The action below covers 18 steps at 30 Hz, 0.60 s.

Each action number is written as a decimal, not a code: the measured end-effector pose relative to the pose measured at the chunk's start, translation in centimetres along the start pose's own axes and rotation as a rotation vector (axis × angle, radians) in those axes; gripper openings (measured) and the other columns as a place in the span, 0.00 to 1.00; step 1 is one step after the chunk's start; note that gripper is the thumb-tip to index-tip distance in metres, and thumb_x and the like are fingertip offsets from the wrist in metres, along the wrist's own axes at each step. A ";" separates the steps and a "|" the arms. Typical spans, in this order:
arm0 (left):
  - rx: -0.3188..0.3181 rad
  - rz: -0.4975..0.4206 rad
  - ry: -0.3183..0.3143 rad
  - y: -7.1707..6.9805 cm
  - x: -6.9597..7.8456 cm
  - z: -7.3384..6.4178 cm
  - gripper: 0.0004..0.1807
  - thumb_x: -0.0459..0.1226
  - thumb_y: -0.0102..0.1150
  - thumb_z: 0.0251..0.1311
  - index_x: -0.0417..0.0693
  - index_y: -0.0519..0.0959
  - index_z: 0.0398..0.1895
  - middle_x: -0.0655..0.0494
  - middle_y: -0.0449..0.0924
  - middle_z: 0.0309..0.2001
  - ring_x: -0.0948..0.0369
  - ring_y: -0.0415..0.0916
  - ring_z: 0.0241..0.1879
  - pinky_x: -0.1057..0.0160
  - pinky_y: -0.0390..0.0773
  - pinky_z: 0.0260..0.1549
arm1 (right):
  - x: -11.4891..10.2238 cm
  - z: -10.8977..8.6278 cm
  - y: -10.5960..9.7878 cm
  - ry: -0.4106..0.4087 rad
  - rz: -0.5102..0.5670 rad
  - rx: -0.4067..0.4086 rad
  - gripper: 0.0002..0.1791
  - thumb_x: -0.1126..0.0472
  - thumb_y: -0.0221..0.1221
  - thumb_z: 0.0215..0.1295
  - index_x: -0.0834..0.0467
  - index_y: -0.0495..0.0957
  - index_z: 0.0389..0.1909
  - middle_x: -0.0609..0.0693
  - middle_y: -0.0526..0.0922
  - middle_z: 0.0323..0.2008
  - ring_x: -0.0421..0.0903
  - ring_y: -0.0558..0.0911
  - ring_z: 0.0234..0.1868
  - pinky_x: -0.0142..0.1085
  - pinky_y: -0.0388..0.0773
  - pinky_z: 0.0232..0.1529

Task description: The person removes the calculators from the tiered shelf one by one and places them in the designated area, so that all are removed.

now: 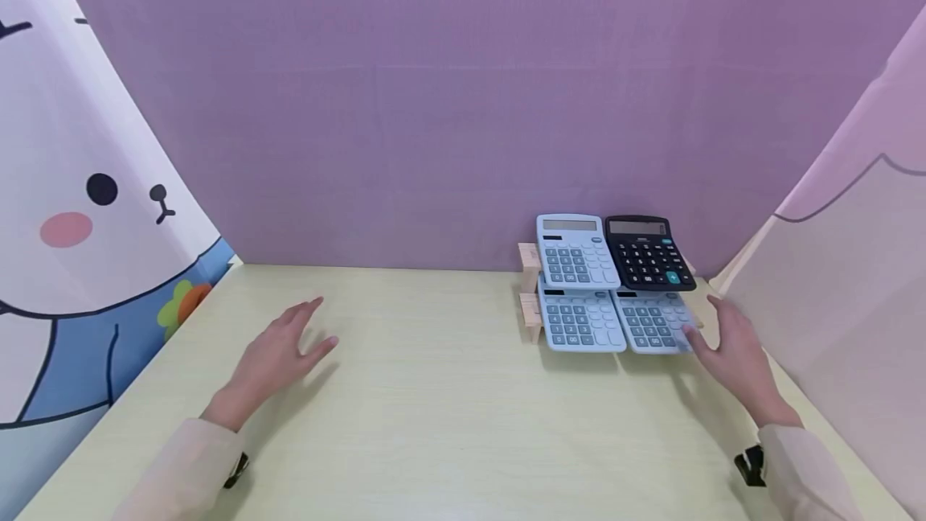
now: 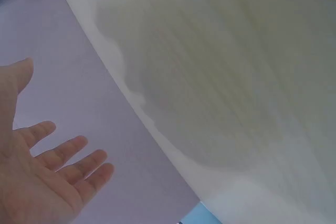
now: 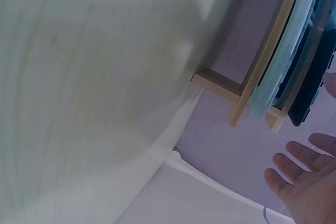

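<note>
Three light-blue calculators and a black one lean in two tiers on a wooden rack [image 1: 530, 312]. The upper tier has a light-blue calculator [image 1: 576, 252] at left and the black calculator [image 1: 649, 254] at right. Below them are the lower left calculator [image 1: 583, 326] and the lower right calculator [image 1: 649, 328]. My right hand [image 1: 734, 352] is spread beside the rack's right side, its thumb overlapping the lower right calculator's edge; contact cannot be told. In the right wrist view its fingers [image 3: 291, 169] are apart from the rack. My left hand [image 1: 278, 356] hovers over the table, fingers extended, holding nothing.
The pale wood-grain table [image 1: 434, 424] runs back to a purple cloth [image 1: 434, 143]. A cartoon-printed curtain [image 1: 123, 280] hangs at the left. Close to the right hand, a pale cloth [image 1: 832, 304] borders the table. Both wrists carry black straps.
</note>
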<state>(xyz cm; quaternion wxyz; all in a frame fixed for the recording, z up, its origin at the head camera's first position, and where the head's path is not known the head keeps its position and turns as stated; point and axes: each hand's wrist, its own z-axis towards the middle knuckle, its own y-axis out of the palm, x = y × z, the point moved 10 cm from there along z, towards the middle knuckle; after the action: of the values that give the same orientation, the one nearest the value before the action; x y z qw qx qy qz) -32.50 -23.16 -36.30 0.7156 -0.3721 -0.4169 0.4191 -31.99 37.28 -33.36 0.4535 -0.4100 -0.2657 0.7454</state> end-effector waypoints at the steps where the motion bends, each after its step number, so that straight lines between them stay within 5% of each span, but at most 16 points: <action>1: -0.002 -0.010 0.001 0.1 0.1 0.0 0.39 0.55 0.55 0.56 0.44 0.59 0.66 0.35 0.65 0.59 0.38 0.68 0.53 0.39 0.75 0.40 | 0.0 0.1 -0.1 0.007 0.005 0.004 0.35 0.57 0.53 0.62 0.74 0.53 0.62 0.77 0.60 0.57 0.74 0.59 0.56 0.66 0.57 0.55; 18: -0.002 -0.114 0.053 1.8 2.7 1.3 0.36 0.51 0.59 0.55 0.45 0.62 0.64 0.39 0.73 0.55 0.43 0.73 0.50 0.43 0.75 0.45 | 1.5 0.7 0.0 0.104 0.100 0.028 0.29 0.63 0.53 0.62 0.74 0.58 0.59 0.75 0.65 0.54 0.72 0.66 0.51 0.64 0.65 0.46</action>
<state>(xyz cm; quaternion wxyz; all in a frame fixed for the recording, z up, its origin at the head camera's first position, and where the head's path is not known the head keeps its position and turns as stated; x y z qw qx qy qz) -33.43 -19.75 -36.61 0.7486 -0.3593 -0.4189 0.3674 -32.93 38.62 -33.57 0.4346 -0.4543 -0.2105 0.7486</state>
